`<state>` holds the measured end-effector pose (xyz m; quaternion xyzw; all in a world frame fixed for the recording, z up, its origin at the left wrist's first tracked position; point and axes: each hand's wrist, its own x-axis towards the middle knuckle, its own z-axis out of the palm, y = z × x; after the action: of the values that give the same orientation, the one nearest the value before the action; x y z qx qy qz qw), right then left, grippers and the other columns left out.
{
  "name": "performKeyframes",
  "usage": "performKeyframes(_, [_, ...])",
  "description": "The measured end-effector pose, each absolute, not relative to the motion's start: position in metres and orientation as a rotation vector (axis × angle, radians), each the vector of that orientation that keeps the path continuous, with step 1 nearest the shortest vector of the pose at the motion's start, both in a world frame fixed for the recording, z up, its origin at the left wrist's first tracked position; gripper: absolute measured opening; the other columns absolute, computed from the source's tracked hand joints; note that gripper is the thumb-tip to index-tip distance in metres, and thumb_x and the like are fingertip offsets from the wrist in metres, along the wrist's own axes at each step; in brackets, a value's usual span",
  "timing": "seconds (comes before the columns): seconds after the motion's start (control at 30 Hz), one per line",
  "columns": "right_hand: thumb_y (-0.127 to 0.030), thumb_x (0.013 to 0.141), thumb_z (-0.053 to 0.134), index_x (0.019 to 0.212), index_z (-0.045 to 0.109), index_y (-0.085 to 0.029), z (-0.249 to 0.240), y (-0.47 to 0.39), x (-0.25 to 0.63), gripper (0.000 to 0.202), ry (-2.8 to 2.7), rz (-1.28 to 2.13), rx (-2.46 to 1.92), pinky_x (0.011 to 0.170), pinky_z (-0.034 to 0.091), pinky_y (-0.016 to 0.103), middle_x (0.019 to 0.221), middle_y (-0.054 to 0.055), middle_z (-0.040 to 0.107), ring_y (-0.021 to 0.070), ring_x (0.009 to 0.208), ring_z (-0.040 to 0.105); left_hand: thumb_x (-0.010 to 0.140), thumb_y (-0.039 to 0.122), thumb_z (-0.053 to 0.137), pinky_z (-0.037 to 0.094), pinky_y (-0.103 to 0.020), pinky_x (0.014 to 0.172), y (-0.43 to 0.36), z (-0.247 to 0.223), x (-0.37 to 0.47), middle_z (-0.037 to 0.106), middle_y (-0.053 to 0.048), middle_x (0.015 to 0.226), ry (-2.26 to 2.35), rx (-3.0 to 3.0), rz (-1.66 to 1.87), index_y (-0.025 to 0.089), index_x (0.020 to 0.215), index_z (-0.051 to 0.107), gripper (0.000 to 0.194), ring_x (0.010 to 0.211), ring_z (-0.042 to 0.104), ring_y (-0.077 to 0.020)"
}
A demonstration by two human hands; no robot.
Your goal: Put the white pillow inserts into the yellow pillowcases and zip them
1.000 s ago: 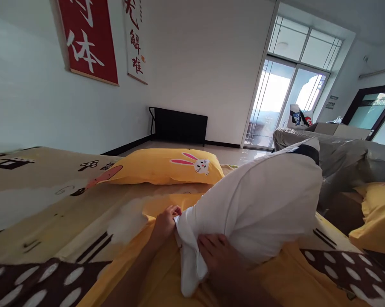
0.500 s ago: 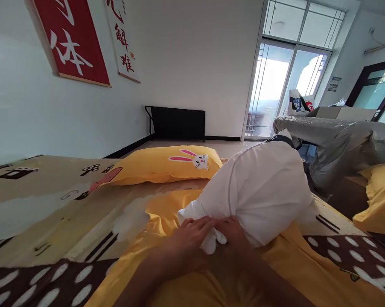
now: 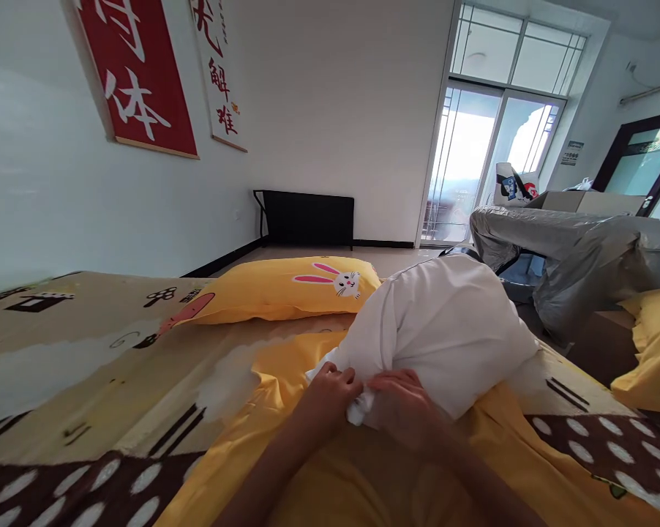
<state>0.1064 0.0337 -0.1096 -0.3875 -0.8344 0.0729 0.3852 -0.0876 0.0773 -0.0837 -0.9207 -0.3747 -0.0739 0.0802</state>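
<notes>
Head view: the left hand (image 3: 328, 399) is pinching the bunched end (image 3: 357, 412) of the white pillow (image 3: 451, 329), bulging toward one o'clock; the right hand (image 3: 407, 406) is lying across it—its grip unclear. Even tension should be keeping folds together.

I see a bed (image 3: 209, 366) with a patterned cover (image 3: 39, 380): beige ground, dark brown band (image 3: 170, 479), pale ovals. Landmark: the yellow rabbit pillow (image 3: 269, 293), lying flat. On its near side, a yellow cloth (image 3: 283, 366) lies rumpled; also nearer, a bulging white pillow (image 3: 445, 329) overlaps the cloth.
</notes>
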Motion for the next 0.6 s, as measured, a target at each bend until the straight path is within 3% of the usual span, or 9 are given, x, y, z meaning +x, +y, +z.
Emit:
performKeyframes(0.13, [-0.036,0.068,0.067,0.139,0.036,-0.021,-0.103,0.032,0.12,0.08,-2.308,-0.106,-1.173,0.104,0.029,0.043,0.144,0.013,0.038,0.0287,0.134,0.031,0.067,0.003,0.051,0.04,-0.037,0.076,0.078,-0.079,-0.091,0.062,-0.006,0.075,-1.013,-2.801,-0.202,0.017,0.07,0.064,0.02,0.069,0.059,-0.0193])
performKeyframes(0.2, [-0.035,0.066,0.068,0.146,0.024,-0.022,-0.108,0.033,0.12,0.092,-2.404,-0.288,-1.236,0.103,0.029,0.047,0.151,0.014,0.024,0.0325,0.137,0.023,0.066,0.003,0.052,0.041,-0.038,0.077,0.077,-0.078,-0.092,0.061,-0.006,0.072,-0.983,-2.811,-0.214,0.016,0.067,0.063,0.017,0.068,0.059,-0.0189])
performKeyframes(0.3, [-0.018,0.074,0.057,0.146,0.024,-0.026,-0.123,0.039,0.116,0.08,-2.37,-0.602,-1.293,0.101,0.028,0.048,0.152,0.012,0.023,0.0316,0.137,0.025,0.07,0.003,0.05,0.044,-0.04,0.079,0.076,-0.08,-0.091,0.063,-0.008,0.08,-0.963,-2.775,-0.334,0.016,0.071,0.063,0.019,0.076,0.061,-0.0216])
performKeyframes(0.37, [-0.012,0.079,0.049,0.145,0.027,-0.029,-0.134,0.046,0.114,0.072,-2.238,-0.746,-1.318,0.101,0.026,0.046,0.15,0.011,0.029,0.0288,0.135,0.028,0.073,0.003,0.047,0.047,-0.04,0.082,0.074,-0.083,-0.088,0.064,-0.012,0.101,-0.95,-2.77,-0.521,0.016,0.081,0.066,0.024,0.092,0.061,-0.0242])
performKeyframes(0.47, [-0.015,0.083,0.047,0.144,0.03,-0.028,-0.144,0.058,0.117,0.065,-2.061,-0.777,-1.342,0.101,0.024,0.044,0.148,0.012,0.033,0.0265,0.134,0.03,0.077,0.003,0.042,0.049,-0.037,0.092,0.069,-0.088,-0.083,0.051,-0.01,0.135,-0.898,-2.839,-0.801,0.018,0.083,0.067,0.03,0.118,0.053,-0.0242])
performKeyframes(0.6, [-0.022,0.086,0.047,0.141,0.036,-0.024,-0.143,0.064,0.123,0.056,-1.909,-0.725,-1.376,0.098,0.025,0.043,0.143,0.015,0.039,0.0283,0.128,0.037,0.08,0.005,0.037,0.042,-0.039,0.104,0.059,-0.091,-0.074,0.053,-0.005,0.134,-0.767,-2.945,-0.883,0.019,0.067,0.063,0.032,0.121,0.052,-0.022])
